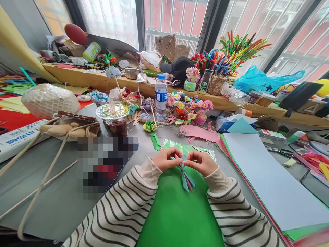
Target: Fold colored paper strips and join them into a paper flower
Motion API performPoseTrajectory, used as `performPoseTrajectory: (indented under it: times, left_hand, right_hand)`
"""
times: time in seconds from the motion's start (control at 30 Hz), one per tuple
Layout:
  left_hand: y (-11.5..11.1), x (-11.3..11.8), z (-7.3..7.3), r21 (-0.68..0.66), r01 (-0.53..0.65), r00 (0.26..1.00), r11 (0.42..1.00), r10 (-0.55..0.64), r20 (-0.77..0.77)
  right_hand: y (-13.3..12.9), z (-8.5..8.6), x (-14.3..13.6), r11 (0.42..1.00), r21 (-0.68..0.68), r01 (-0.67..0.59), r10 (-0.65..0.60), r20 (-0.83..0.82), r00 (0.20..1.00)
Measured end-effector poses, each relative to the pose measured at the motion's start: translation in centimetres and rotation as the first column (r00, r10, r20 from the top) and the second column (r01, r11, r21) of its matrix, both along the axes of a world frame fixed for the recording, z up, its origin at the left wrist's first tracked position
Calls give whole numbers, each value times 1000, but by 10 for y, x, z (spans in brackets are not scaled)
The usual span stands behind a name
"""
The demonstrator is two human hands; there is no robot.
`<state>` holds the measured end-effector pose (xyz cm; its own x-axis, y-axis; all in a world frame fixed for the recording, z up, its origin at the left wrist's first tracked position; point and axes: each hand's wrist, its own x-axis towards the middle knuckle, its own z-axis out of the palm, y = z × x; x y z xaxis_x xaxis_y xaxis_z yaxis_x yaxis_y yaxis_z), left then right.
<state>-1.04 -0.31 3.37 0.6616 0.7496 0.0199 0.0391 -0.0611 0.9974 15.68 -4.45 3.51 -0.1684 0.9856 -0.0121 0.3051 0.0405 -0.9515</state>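
A small folded paper piece (185,180), light blue with some pink, is pinched between both hands, and its pointed strips hang downward. My left hand (166,159) grips its upper left side with thumb and fingertips. From the other side, my right hand (202,162) pinches the top right of the same piece. The fingertips of both hands almost meet and hide the upper part of the folds. Below them lies a large green sheet (177,212). Just beyond the hands is a clear plastic packet (174,145) with green inside.
A stack of coloured paper (267,164) lies at right. A lidded drink cup (113,120), a water bottle (161,97) and paper flowers (190,106) stand beyond the hands. Scissors (285,151) lie far right. A bag with rope handles (69,130) and a pixelated patch are at left.
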Motion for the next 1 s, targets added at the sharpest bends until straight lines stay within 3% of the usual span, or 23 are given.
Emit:
performPoseTrajectory:
  times: [0.17,0.33,0.63,1.0]
  left_hand:
    - [5,-1,1,-35,-1,999,999,0,-32]
    - [14,0,4,-124,93,993,988,-102,-62]
    - [23,6,2,-43,117,988,992,-121,-92]
    - [22,7,-1,12,110,992,994,-109,-61]
  right_hand:
    - [4,-8,2,999,-39,9,-10,-26,1000]
    - [4,-9,4,999,-42,-15,13,-41,999]
    - [7,-11,4,998,51,-24,27,-74,997]
    - [11,-15,9,998,-62,-33,26,-103,994]
